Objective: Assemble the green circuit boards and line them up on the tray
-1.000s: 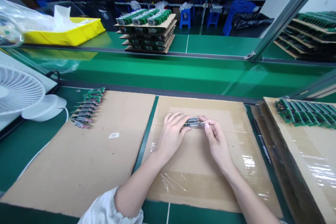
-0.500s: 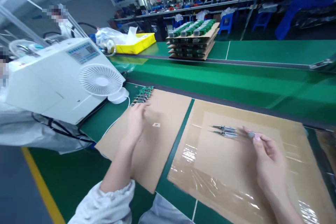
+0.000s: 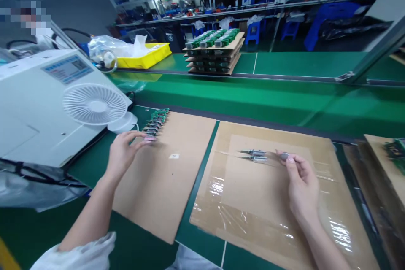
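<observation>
My left hand is closed in a pinch on the nearest small circuit board, at the front end of a row of green circuit boards along the left cardboard sheet's edge. Thumb and forefinger of my right hand grip a small round silver disc above the right cardboard sheet, which has clear tape around its border. Just left of the disc, two slim electronic modules lie side by side, their thin ends pointing left. A small white label rests on the left sheet.
A white fan stands beside a white machine at left. Across the green bench are a yellow tray with plastic bags and a stack of cardboard layers holding green parts. More boards sit on cardboard at far right.
My view has turned a little to the right. My left hand has come to the front end of the row and closed on a board there. My right hand keeps the disc near the modules.
</observation>
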A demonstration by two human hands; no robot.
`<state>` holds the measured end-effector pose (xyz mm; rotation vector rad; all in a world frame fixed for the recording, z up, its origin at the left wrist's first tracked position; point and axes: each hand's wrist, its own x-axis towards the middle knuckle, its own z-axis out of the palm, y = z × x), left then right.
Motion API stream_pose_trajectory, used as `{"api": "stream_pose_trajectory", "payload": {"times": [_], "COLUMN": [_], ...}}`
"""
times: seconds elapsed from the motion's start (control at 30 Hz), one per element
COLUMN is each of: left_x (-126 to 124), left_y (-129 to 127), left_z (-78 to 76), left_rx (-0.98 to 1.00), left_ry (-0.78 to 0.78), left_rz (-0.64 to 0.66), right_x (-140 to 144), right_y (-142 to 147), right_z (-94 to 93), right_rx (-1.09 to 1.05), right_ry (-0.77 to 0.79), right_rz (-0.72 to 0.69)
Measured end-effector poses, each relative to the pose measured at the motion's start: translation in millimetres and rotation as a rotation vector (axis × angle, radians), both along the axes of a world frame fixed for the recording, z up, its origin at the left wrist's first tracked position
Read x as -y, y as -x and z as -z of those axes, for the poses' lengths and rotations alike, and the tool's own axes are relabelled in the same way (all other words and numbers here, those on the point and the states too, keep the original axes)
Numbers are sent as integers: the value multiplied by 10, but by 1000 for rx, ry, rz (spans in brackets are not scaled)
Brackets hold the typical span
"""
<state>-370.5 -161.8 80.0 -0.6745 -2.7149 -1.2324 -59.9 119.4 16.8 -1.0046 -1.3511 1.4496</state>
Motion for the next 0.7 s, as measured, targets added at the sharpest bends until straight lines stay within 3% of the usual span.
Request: {"api": "stream_pose_trajectory", "payload": {"times": [0.07,0.13,0.2,0.27,0.33,0.47,0.57,0.7], "left_x": [-133,-360,-657,-975,-1259,-1624,-1734,-1761], "left_y": [-161,-393,-656,-917,-1156,-1540,-1721,-1835], "left_z": [-84,-152,-197,-214,-207,-137,-40,106], "left_rx": [98,317,812,1169,1368,1421,1407,1460], "left_ry": [-134,-314,-682,-831,-849,-782,-731,-696], "left_rz": [33,103,123,122,202,454,644,696], "right_x": [-8,-9,-1,12,28,68,113,190], "right_y": [-3,-10,-14,-11,-4,8,4,-15], "right_z": [-3,-20,-49,-84,-122,-201,-251,-266], "right_rx": [24,61,70,53,37,38,59,81], "right_ry": [5,3,7,21,30,20,-4,-63], "right_rz": [50,68,50,17,-4,-17,-32,-110]}}
